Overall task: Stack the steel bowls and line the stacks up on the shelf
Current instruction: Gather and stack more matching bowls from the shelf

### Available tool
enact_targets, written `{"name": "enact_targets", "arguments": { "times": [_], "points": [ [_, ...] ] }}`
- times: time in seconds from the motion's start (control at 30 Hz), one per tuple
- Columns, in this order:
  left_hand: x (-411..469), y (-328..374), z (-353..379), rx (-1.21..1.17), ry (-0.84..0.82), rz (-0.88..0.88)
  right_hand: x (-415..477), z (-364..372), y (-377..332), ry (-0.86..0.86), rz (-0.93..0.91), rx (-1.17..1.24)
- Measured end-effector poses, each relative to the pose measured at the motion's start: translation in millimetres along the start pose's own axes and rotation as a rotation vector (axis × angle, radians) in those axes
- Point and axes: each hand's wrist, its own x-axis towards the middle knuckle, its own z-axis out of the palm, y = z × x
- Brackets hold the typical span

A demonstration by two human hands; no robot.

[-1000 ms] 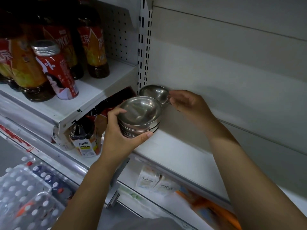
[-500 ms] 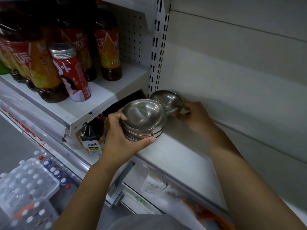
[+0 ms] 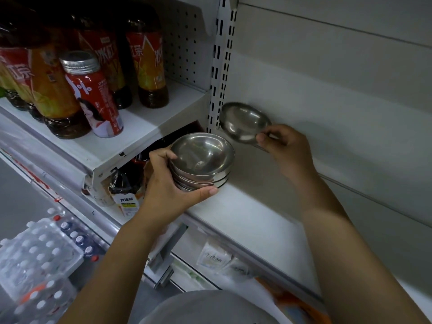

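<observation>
A stack of several nested steel bowls (image 3: pixel 203 160) sits at the left end of the white shelf (image 3: pixel 252 220). My left hand (image 3: pixel 168 188) wraps around the stack's left side, thumb under its front rim. Behind it, in the back left corner, a single steel bowl (image 3: pixel 243 121) is tipped up on edge toward the back wall. My right hand (image 3: pixel 284 148) pinches that bowl's right rim between thumb and fingers.
A slotted upright (image 3: pixel 221 66) divides the shelves. The higher left shelf holds tea bottles (image 3: pixel 149 54) and a red can (image 3: pixel 93 94). More bottles (image 3: pixel 126 190) stand beneath it. Packs of water bottles (image 3: pixel 37 260) lie on the floor. White packets (image 3: pixel 215 258) sit on the lower shelf.
My right hand has lifted the single bowl's right rim, tilting it up from lying flat. The left hand keeps its hold on the stack. The camera has shifted left.
</observation>
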Motion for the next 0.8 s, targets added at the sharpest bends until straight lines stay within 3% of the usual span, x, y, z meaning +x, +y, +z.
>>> {"name": "enact_targets", "arguments": {
  "times": [0.23,0.4,0.7,0.8],
  "points": [
    [-1,6,4,-0.057,-0.052,0.032,-18,-3,-51,-0.134,-0.093,0.181],
    [-3,10,3,-0.176,-0.085,-0.011,-29,9,-58,-0.318,-0.140,0.116],
    [-5,16,4,-0.151,-0.059,-0.022,-47,14,-52,-0.381,-0.066,0.000],
    [-6,19,4,-0.151,-0.063,-0.008,-50,15,-50,-0.379,-0.015,0.098]
  ]
}}
